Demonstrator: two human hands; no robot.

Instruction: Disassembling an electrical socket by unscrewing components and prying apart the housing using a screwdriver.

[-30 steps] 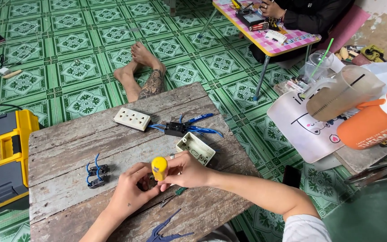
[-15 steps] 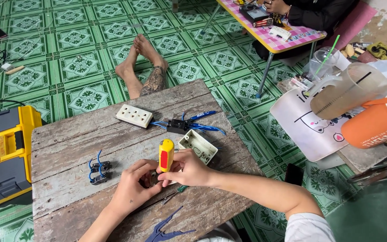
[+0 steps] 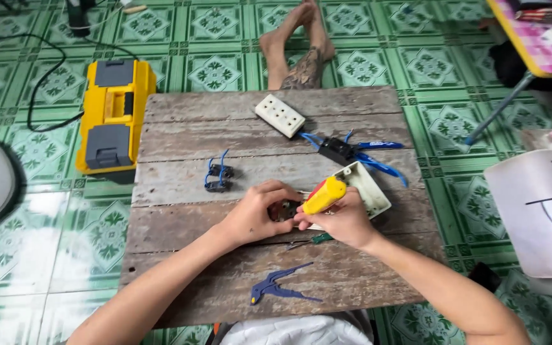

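Note:
My left hand (image 3: 255, 213) pinches a small dark electrical part (image 3: 283, 211) on the worn wooden table (image 3: 180, 217). My right hand (image 3: 346, 220) grips a screwdriver with a yellow and red handle (image 3: 324, 194), its tip pointing down at that part. Just behind the hands lies an open white plastic box (image 3: 368, 188). A small green-handled screwdriver (image 3: 311, 240) lies under my right hand.
A white socket plate (image 3: 280, 115), a black module with blue wires (image 3: 343, 150), a small black part with blue wires (image 3: 217, 177) and blue pliers (image 3: 279, 291) lie on the table. A yellow toolbox (image 3: 113, 112) sits left; another person's bare feet (image 3: 301, 45) rest beyond.
The view has swung left and tilted down, so the table fills the frame. The yellow screwdriver has tipped from upright to slanting towards the part in my left hand.

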